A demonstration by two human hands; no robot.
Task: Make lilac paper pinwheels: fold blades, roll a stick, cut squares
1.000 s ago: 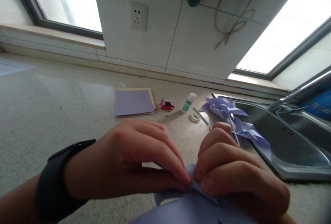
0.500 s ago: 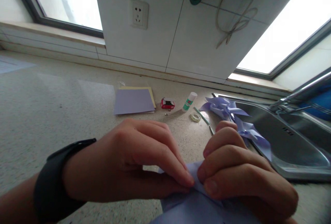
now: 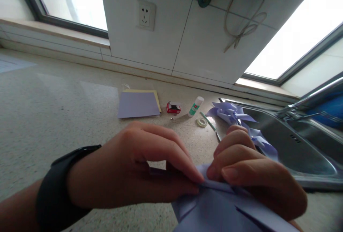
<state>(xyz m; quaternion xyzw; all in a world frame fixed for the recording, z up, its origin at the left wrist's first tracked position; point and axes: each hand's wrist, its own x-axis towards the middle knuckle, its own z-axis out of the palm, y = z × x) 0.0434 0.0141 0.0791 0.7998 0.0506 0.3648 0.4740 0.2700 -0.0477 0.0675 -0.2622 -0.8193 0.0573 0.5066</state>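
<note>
Pinched between the thumb and forefinger of your left hand (image 3: pixel 125 169), the folded lavender paper (image 3: pixel 214 207) sits right at your fingertips, its upper edge caught there while the rest spreads below toward the bottom of the view. Your right hand (image 3: pixel 257 174) holds the same piece just beside that pinch — fingers curled, tips pressed on the folded strip along the top. Both grips are narrow, closed on the paper, with only a small gap between them; the paper's lower part runs out of view. You wear a black wristband (image 3: pixel 60 189) on your left wrist. Beyond your hands, on the speckled countertop (image 3: pixel 66 117), stand a glue stick (image 3: pixel 195 107) and, near it, a tape roll (image 3: pixel 201 122) and a red box (image 3: pixel 173 108). Two lavender pinwheels (image 3: pixel 230 112) lie at the sink (image 3: pixel 316 164), past your right knuckles.
</note>
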